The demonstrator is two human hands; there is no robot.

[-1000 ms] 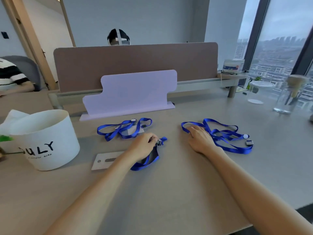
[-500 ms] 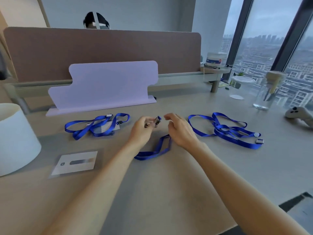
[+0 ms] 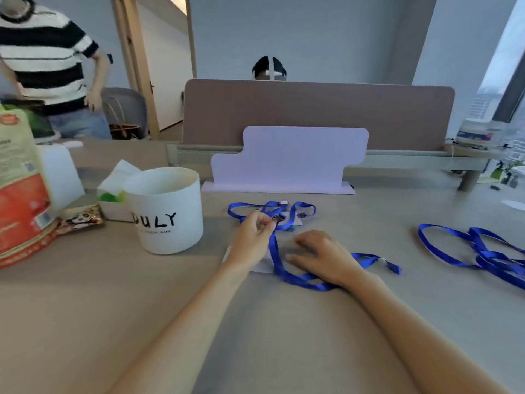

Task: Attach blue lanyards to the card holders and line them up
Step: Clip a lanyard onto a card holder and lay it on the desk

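Head view: left hand (image 3: 254, 234), centre frame, has its grip pinched on the clip (image 3: 277, 218) of a lanyard (image 3: 274, 253). The strap trails down and right under the right hand (image 3: 322, 258), whose grip is spread, fingers flat on the counter (image 3: 255, 322). A card holder (image 3: 263, 267) lies under the left wrist; I judge the clip is not yet on it. Just above, a second lanyard (image 3: 247, 206) lies over another holder (image 3: 297, 220), apparently finished. At right edge, spare lanyards (image 3: 483, 251) lie tangled. Roughly one seems done and one is in hand; the rest and the lining-up remain.
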